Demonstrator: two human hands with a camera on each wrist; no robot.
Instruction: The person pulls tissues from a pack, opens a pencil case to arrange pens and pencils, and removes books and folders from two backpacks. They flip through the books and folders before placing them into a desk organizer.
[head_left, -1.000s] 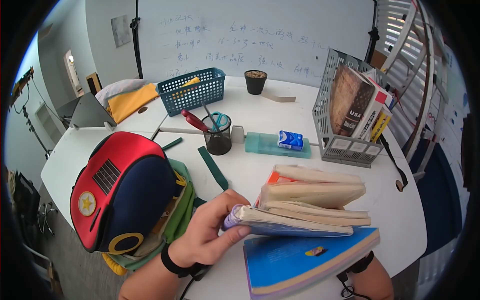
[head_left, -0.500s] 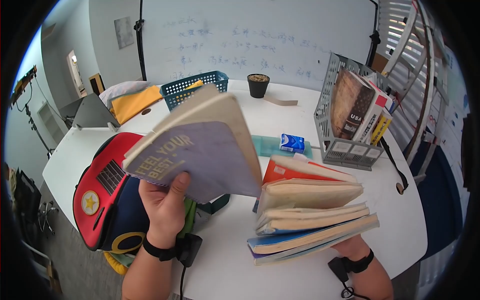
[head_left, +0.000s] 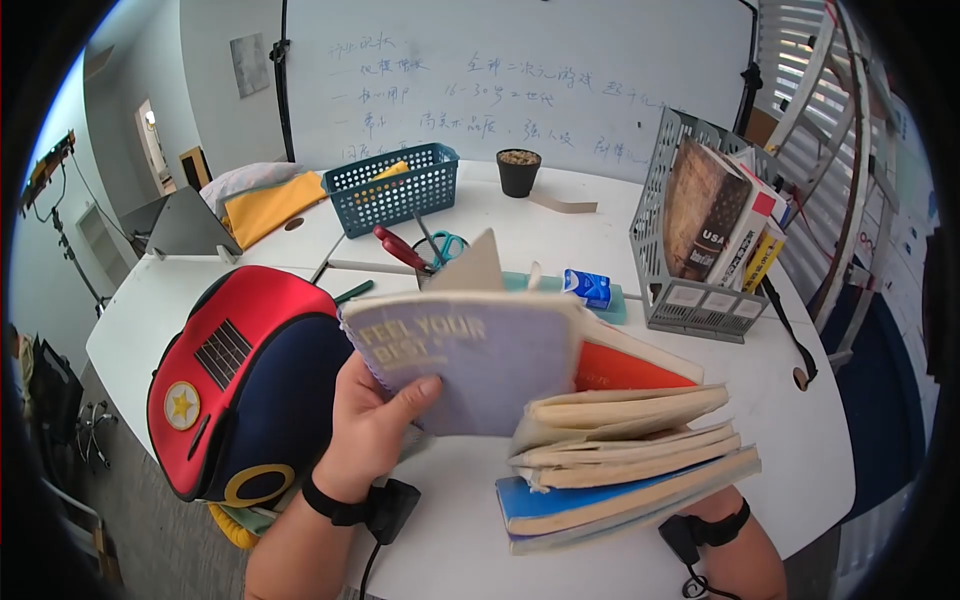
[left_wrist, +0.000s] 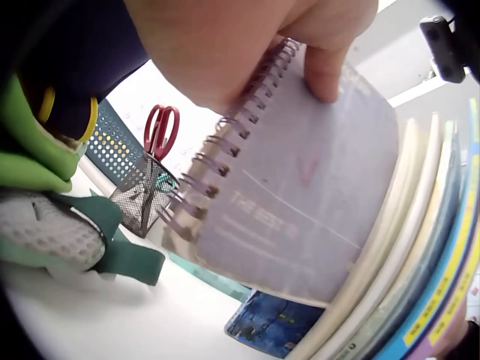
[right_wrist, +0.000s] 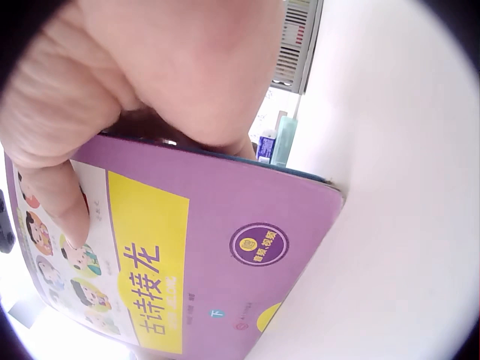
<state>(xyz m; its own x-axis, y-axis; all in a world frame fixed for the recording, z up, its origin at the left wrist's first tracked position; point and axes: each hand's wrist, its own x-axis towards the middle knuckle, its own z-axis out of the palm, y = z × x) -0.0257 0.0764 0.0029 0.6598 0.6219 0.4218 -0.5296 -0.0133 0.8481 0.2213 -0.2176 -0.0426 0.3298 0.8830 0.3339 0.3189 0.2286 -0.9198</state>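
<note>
My left hand point(head_left: 375, 425) grips a lilac spiral notebook point(head_left: 470, 365) by its wire-bound edge, thumb on the cover reading "FEEL YOUR BEST". The notebook overlaps the far end of a row of books, by a red-orange book point(head_left: 635, 368). Thick worn books point(head_left: 620, 405) and a blue-covered book point(head_left: 545, 500) make up the row, page edges upward. At the near side, my right hand point(head_left: 715, 503) is partly hidden behind the books. In the right wrist view it holds a purple book point(right_wrist: 300, 202), fingers on the illustrated cover. A dark blue cover point(left_wrist: 274, 326) shows under the notebook.
A red and navy backpack point(head_left: 285, 380) lies at left. Behind are a mesh pen cup point(left_wrist: 139, 199) with red scissors point(left_wrist: 161, 131), a teal basket point(head_left: 395, 195), a plant pot point(head_left: 518, 178), a teal case point(head_left: 612, 310) with a blue packet point(head_left: 587, 288), and a grey book holder point(head_left: 690, 318).
My left hand took the lilac notebook from beside the blue book, raised it leftward, then lowered it to the row's far end. The blue book now stands closer against the others.
</note>
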